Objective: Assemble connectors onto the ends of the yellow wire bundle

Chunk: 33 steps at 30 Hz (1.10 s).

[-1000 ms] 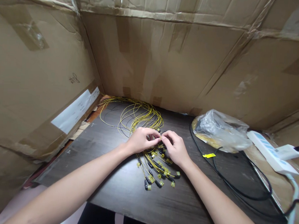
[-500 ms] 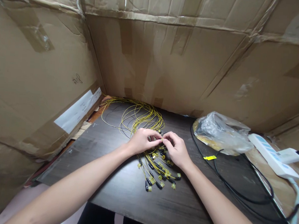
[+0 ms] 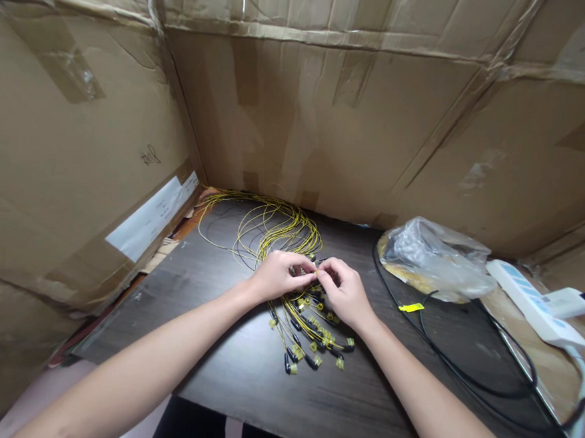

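Observation:
My left hand and my right hand meet above the middle of the table. Both are closed in a pinch, fingertips together on a small yellow connector, mostly covered by the fingers. Beneath and in front of them, a bundle of thin yellow wires fans out. Several of its ends carry black plugs with clear yellow tips, lying loose on the tabletop. Behind the hands the wires loop back towards the far left corner.
A dark wood-grain table holds everything. Right of the hands lie a clear plastic bag and a black cable with a yellow tag. A white power strip sits at the right edge. Cardboard walls enclose the back and sides.
Both hands keep the same pinch in nearly the same place. The wires and plugs have not moved; the view has shifted very slightly.

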Each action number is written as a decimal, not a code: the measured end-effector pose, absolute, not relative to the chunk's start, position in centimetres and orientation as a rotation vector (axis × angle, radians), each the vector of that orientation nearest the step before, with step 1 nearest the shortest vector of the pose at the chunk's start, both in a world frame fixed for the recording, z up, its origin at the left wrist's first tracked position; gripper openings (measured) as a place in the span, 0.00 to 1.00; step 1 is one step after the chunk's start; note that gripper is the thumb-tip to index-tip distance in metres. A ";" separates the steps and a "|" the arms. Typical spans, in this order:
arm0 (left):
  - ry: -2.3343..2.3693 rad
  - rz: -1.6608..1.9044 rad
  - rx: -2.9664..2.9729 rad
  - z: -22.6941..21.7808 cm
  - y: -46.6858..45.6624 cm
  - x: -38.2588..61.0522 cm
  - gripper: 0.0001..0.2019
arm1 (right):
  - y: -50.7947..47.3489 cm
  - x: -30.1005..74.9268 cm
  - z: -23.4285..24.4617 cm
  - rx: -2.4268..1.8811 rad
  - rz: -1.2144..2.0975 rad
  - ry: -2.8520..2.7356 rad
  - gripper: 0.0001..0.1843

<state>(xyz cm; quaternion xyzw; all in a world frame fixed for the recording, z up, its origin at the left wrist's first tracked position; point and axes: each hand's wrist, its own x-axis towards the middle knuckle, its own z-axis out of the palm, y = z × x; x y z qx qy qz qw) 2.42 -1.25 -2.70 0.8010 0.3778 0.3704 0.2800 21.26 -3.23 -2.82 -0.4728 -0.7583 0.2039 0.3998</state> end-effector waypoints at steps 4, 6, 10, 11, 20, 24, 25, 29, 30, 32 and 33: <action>1.001 1.008 2.172 -2.6 -1.3 2.4 0.07 | -3.2 21.2 -2.8 -1.226 0.488 -1.948 0.19; 1.013 1.004 2.176 -2.5 -1.4 2.4 0.07 | -3.2 21.2 -2.7 -1.226 0.501 -1.947 0.18; 1.027 0.999 2.161 -2.5 -1.4 2.5 0.08 | -3.3 21.2 -2.5 -1.198 0.529 -1.919 0.09; 1.027 1.000 2.156 -2.6 -1.4 2.5 0.08 | -3.3 21.2 -2.6 -1.198 0.525 -1.918 0.09; 1.031 1.005 2.187 -2.4 -1.5 2.4 0.07 | -3.2 21.1 -2.8 -1.191 0.502 -1.922 0.13; 1.023 0.997 2.162 -2.6 -1.3 2.4 0.07 | -3.1 21.2 -2.9 -1.178 0.500 -1.923 0.09; 1.017 0.998 2.154 -2.7 -1.3 2.4 0.07 | -3.1 21.2 -2.9 -1.182 0.494 -1.930 0.10; 1.013 1.003 2.162 -2.9 -1.3 2.5 0.07 | -3.2 21.2 -2.8 -1.189 0.487 -1.957 0.18; 1.017 1.007 2.174 -2.8 -1.4 2.5 0.07 | -3.2 21.2 -2.8 -1.190 0.489 -1.958 0.18; 1.023 1.009 2.197 -2.7 -1.4 2.5 0.07 | -3.2 21.1 -2.8 -1.192 0.500 -1.945 0.17; 1.025 1.011 2.204 -2.7 -1.4 2.5 0.07 | -3.2 21.1 -2.8 -1.190 0.510 -1.934 0.15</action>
